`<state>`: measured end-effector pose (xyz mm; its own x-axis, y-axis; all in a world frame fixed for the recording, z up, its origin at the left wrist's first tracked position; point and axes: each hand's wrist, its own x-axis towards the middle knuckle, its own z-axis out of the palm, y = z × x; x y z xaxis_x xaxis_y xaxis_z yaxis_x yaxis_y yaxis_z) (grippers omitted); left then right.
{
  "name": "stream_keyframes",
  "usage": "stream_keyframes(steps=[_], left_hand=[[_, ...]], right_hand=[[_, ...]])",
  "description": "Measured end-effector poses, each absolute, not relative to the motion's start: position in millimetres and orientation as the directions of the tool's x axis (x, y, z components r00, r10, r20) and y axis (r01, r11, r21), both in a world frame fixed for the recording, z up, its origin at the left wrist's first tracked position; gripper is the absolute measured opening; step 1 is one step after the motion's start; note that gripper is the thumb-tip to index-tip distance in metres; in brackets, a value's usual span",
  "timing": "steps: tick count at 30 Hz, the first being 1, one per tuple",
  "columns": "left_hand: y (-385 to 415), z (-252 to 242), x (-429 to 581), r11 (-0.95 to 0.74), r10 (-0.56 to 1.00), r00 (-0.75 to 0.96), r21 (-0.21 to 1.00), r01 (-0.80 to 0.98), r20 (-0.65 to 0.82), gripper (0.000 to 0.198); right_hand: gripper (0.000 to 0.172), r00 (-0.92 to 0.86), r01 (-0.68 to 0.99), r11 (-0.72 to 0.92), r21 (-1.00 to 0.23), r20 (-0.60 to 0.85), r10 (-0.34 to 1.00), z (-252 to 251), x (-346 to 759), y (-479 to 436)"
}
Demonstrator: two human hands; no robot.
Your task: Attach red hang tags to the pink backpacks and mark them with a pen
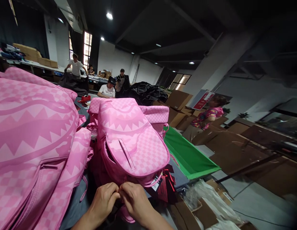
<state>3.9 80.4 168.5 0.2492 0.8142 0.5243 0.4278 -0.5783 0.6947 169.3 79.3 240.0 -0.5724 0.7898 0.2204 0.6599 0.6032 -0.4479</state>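
A pink backpack [138, 140] with a checkered and jagged-tooth print lies in front of me, its near end towards me. A slit pocket runs across its front, and a side opening gapes on the left. My left hand [105, 196] and my right hand [135, 198] meet at its near edge, thumbs and fingers pinched together, fingertips almost touching. Whatever is between the fingers is hidden by the hands. Black and red tags [164, 185] hang beside the backpack's near right corner. Close on the left stands a larger-looking pink backpack [30, 137] of the same print.
Right of the table is a green bin [193, 156]. Plastic bags [206, 198] and cardboard boxes [178, 102] stand around it. A red tape dispenser [84, 98] sits behind the backpacks. One person [203, 119] is at the right; several others work farther back near a black heap [148, 92].
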Motion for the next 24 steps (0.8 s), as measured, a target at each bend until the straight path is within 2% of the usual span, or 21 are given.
stream_keyframes(steps=[4, 9, 11, 15, 24], left_hand=[[80.9, 172.2, 1.2, -0.565, 0.824, 0.248, 0.769, 0.298, 0.510, 0.020], [82.3, 167.3, -2.0, -0.565, 0.812, 0.258, 0.816, 0.121, 0.524, 0.015], [84.7, 161.1, -1.4, -0.575, 0.807, 0.212, 0.814, 0.077, 0.550, 0.017], [90.1, 150.6, 1.7, -0.565, 0.821, 0.124, 0.825, 0.029, 0.558, 0.015], [89.8, 156.5, 0.5, -0.432, 0.868, 0.284, 0.902, 0.026, 0.407, 0.027]], right_hand=[[0.012, -0.556, 0.646, 0.594, -0.480, 0.238, 0.796, 245.4, 167.8, 79.5], [0.010, -0.558, 0.657, 0.609, -0.445, 0.257, 0.789, 247.3, 168.4, 80.1], [0.010, -0.564, 0.663, 0.619, -0.421, 0.264, 0.783, 247.1, 169.1, 80.9], [0.009, -0.567, 0.680, 0.629, -0.377, 0.274, 0.777, 247.1, 171.1, 82.6], [0.009, -0.570, 0.596, 0.660, -0.457, 0.338, 0.749, 253.2, 172.9, 84.8]])
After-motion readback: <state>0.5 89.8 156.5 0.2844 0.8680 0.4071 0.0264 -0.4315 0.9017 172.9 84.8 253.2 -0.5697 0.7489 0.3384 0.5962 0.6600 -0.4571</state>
